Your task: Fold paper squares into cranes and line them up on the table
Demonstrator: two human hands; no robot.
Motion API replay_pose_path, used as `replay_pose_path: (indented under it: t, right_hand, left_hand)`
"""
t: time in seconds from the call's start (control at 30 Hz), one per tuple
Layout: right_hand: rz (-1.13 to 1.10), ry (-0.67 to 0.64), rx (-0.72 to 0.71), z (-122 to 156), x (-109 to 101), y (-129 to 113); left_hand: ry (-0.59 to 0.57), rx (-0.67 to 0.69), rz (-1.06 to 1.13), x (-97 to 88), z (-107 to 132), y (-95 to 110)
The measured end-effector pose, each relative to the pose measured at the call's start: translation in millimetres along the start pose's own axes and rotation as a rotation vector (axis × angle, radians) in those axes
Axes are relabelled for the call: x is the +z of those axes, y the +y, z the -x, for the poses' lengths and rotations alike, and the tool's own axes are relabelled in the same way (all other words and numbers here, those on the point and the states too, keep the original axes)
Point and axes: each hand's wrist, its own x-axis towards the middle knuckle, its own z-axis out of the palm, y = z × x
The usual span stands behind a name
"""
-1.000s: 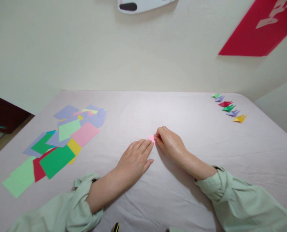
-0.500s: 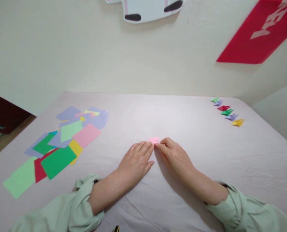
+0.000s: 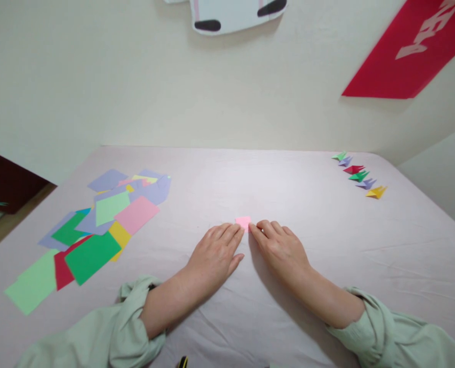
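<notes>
A small folded piece of pink paper (image 3: 243, 222) lies on the cloth-covered table in front of me. My left hand (image 3: 217, 250) rests flat, its fingers stretched out and their tips on the paper's lower left part; its thumb sticks out to the side. From the other side my right hand (image 3: 283, 245) meets the paper's right edge with bent fingers, index fingertip against it. The right thumb is mostly hidden under the hand. Fingertips cover the lower edge of the paper.
Loose coloured paper sheets (image 3: 93, 258) overlap at the left. Several small folded paper figures (image 3: 359, 176) stand in a row at the far right. A black and yellow object (image 3: 183, 362) shows at the bottom edge. The wall (image 3: 227, 102) borders the table's far side.
My right fingers have shifted slightly up and right along the pink paper's edge and spread a little. My left hand stays almost where it was.
</notes>
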Motion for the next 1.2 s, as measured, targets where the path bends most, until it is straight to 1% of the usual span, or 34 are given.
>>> replay_pose_path:
  t: [0.17,0.4,0.67,0.87,0.97,1.03,1.13,1.2]
  right_hand:
    - [0.036,-0.016,-0.009,0,-2,-4]
    - [0.039,-0.026,-0.081,1,-4,-2]
    - [0.019,-0.055,-0.043,-11,-5,-6]
    - [0.047,-0.003,-0.064,4,1,-10]
    - [0.045,-0.002,-0.052,8,1,-9]
    - [0.041,-0.011,-0.034,8,-1,-8]
    - [0.028,-0.006,-0.019,6,-2,-8]
    - [0.009,0.004,-0.016,6,-3,-8]
  left_hand:
    - [-0.007,-0.006,0.017,-2.9,-3,1]
    - [-0.017,-0.011,0.005,-4.4,-5,2]
    - [0.017,-0.018,0.031,-2.7,-5,2]
    - [0.026,-0.016,0.067,-0.1,-4,1]
    - [0.066,-0.022,0.165,0.9,-4,-3]
    - [0.118,-0.06,0.251,2.1,-5,-8]
    - [0.198,-0.126,0.352,3.8,-11,-16]
    - [0.215,-0.134,0.409,4.0,-18,-20]
